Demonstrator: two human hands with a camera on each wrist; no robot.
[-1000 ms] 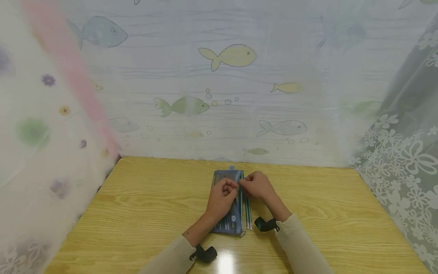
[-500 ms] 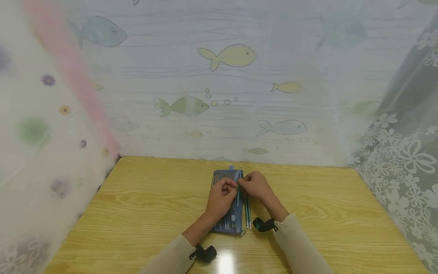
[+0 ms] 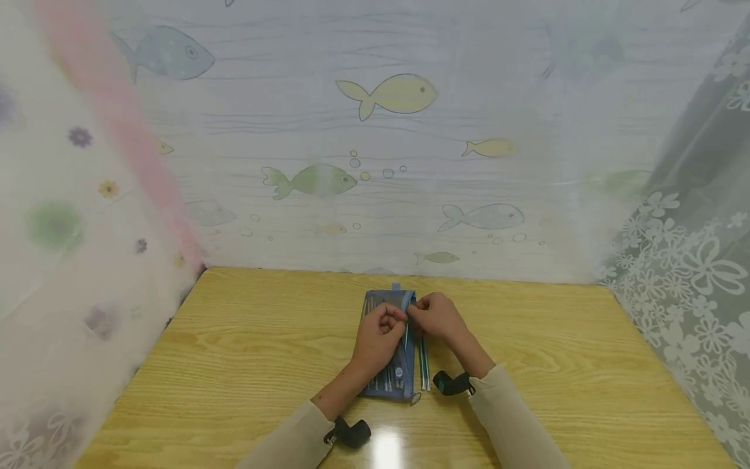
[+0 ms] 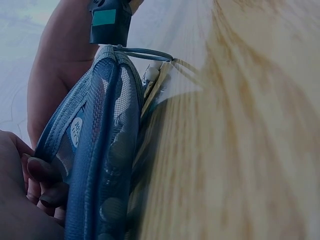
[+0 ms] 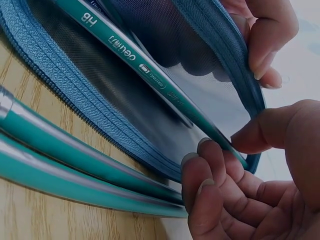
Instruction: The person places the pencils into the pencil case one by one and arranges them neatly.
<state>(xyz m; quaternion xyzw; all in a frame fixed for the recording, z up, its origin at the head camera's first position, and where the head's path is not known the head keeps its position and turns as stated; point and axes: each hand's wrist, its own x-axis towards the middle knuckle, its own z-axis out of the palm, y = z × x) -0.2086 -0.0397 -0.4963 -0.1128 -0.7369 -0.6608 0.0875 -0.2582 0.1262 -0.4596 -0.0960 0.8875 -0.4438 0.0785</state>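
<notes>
Left hand (image 3: 379, 337) pinches pouch (image 3: 403, 362) edge; right hand (image 3: 436, 317) pinches pencil (image 5: 154, 78) inside.

From here I see a blue mesh pouch (image 3: 403, 358) on a yellow wood-grain table (image 3: 263, 339). Beside the pouch lie silver-streaked teal pencils (image 5: 75, 151); in its opening, another teal pencil (image 5: 150, 75) bears white lettering. Behind the pouch, a pale backdrop (image 3: 281, 143) shows yellow, green and grey-blue fish (image 3: 404, 94).

A home-like setting is suggested, though the kind of room cannot be told: a wood-grain table (image 3: 252, 339) is bordered by a cartoon fish sheet (image 3: 293, 130), a flowered sheet (image 3: 53, 182) and a sheer flower-patterned curtain (image 3: 697, 273).
</notes>
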